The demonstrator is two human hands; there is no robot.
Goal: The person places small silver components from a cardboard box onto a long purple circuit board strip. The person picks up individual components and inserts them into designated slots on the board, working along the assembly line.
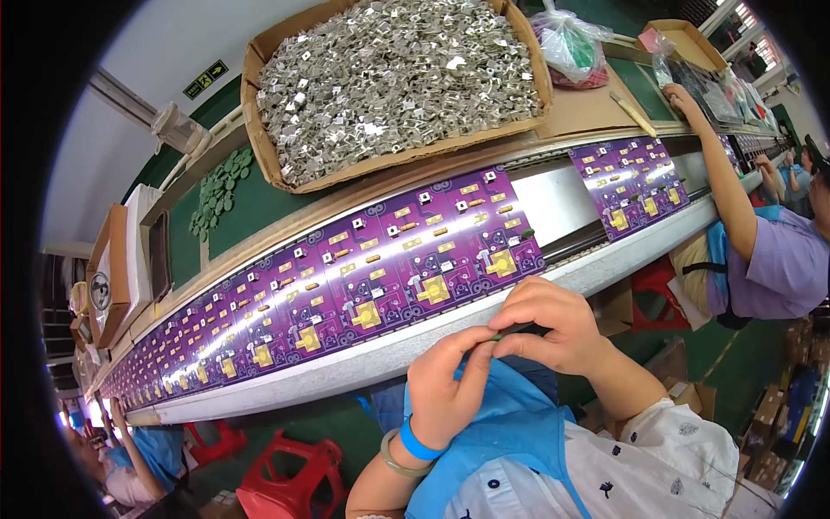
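My left hand [443, 385] and my right hand [553, 324] meet in front of my chest, just over the near rail of the line. Both are closed, fingertips pinched together around a small green component [495, 338], mostly hidden by the fingers. Beyond them lies a panel of purple circuit boards [406, 251] carrying yellow blocks, small resistors and metal clips. One green disc component [527, 233] stands at that panel's right end. A pile of similar green discs [222, 190] is spread on the green bench at the left.
A large cardboard box [259, 143] heaped with small metal clips stands behind the line. To the right are another purple panel [627, 182], a yellow-handled tool [635, 114] and a plastic bag [575, 52]. Co-workers sit on both sides; a red stool [294, 476] stands below left.
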